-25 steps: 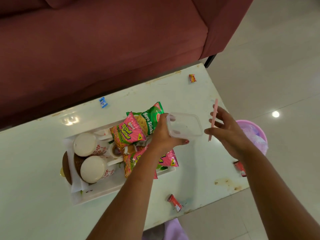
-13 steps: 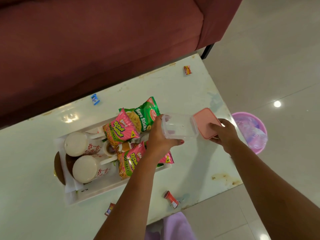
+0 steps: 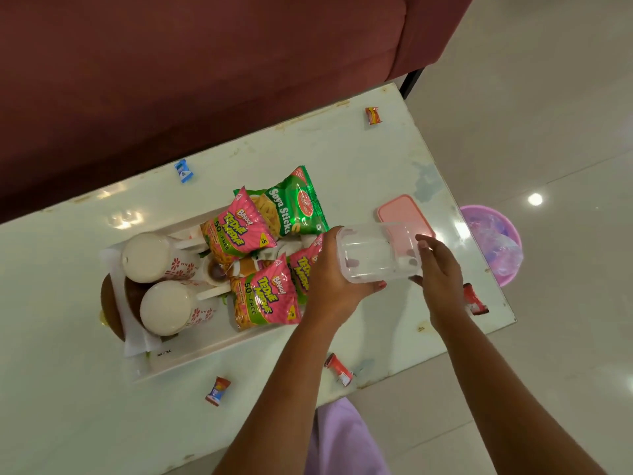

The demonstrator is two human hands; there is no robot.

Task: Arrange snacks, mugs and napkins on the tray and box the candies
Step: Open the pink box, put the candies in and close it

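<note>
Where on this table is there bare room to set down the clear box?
Widest bare patch: the far right corner, between the Soya Sticks packet, the orange candy and the pink lid. Another: the near left table, before the tray and left of the red-blue candy. Crowded: the tray itself, and the right edge by the red candy.

Packets (image 3: 260,296) and mugs (image 3: 164,306) sit on the tray (image 3: 205,351), the lid (image 3: 397,209) to its right.
</note>
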